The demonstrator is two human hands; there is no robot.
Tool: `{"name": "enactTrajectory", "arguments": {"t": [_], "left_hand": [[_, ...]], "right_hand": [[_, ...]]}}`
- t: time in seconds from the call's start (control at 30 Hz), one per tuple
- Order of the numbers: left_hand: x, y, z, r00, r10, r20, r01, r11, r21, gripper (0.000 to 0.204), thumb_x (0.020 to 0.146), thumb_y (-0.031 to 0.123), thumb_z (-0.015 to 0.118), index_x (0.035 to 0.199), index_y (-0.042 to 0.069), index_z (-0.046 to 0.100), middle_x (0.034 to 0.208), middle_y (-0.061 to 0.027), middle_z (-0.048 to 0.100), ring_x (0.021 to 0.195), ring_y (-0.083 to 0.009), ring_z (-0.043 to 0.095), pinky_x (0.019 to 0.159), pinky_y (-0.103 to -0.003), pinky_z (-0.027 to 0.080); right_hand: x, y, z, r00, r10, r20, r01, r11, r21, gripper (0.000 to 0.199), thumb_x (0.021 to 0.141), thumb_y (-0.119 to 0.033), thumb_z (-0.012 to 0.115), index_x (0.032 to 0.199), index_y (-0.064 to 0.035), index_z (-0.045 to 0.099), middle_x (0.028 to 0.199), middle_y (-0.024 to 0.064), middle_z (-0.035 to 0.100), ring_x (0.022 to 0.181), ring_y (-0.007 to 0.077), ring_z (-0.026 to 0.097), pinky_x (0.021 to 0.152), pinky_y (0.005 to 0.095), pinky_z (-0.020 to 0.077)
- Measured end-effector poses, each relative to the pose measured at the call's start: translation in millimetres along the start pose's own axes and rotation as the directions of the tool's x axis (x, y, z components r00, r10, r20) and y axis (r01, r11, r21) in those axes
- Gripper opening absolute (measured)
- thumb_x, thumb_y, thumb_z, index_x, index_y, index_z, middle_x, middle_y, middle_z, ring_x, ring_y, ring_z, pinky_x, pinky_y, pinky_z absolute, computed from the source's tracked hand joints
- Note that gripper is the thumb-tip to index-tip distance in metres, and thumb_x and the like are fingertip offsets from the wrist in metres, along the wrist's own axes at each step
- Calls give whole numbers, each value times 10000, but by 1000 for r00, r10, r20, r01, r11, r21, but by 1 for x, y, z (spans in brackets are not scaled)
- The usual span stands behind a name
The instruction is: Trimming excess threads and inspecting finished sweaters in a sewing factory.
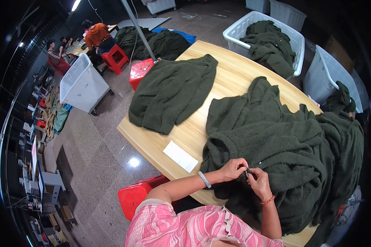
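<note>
A heap of dark green fuzzy knit garments (272,136) spreads over the right half of the wooden table (231,61). At its near edge my left hand (233,169) pinches a bit of the dark green knit between thumb and fingers. My right hand (259,183) is closed on the same bit, its fingertips almost meeting those of the left. A small pale spot shows between the fingertips, too small to name. Another dark green knit garment (173,92) lies flat at the table's far left. A white paper slip (180,156) rests near the left edge.
A red stool (130,201) stands beside my left arm, and another red stool (139,72) by the far left corner. Behind the table are a white bin of green garments (231,35) and a second white bin (323,74). A wheeled bin (84,88) and several people are at far left.
</note>
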State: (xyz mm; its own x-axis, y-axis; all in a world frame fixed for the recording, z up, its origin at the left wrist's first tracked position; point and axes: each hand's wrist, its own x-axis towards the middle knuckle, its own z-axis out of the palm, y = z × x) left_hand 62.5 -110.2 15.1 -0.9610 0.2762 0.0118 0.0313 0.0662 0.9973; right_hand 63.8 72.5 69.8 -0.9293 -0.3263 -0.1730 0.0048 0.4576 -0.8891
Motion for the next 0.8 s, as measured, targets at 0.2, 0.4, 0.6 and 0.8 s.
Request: {"name": "enactTrajectory", "arguments": {"t": [0.2,0.4,0.6,0.8], "left_hand": [[8,3,4,998,-49,31,51,996,-67,103,873,105,575,890,12,616,769,-72,613,719,-119,571,640,-294,479],[9,-4,-22,993,-88,73,94,992,-88,52,925,31,567,951,16,610,837,31,595,758,-28,527,657,-184,439],[14,-14,-21,970,-140,200,168,977,-133,58,938,50,573,986,22,591,855,54,566,745,-2,492,660,-158,406],[17,-6,-28,941,-171,291,236,950,-204,56,938,58,577,978,25,596,858,56,562,752,-1,477,656,-157,389]], "right_hand": [[-2,11,-3,999,-52,-3,52,999,8,137,870,-36,588,956,47,655,686,44,615,574,80,548,531,251,451],[17,3,7,996,-87,3,87,994,-63,173,815,-52,583,936,38,668,888,218,646,838,368,637,760,409,499],[12,15,7,992,-121,-38,115,984,-135,144,831,-43,563,899,40,659,860,217,635,852,394,615,774,450,484],[9,16,5,983,-184,-3,184,982,-54,148,834,-48,566,902,58,644,793,216,640,761,357,638,709,409,501]]}}
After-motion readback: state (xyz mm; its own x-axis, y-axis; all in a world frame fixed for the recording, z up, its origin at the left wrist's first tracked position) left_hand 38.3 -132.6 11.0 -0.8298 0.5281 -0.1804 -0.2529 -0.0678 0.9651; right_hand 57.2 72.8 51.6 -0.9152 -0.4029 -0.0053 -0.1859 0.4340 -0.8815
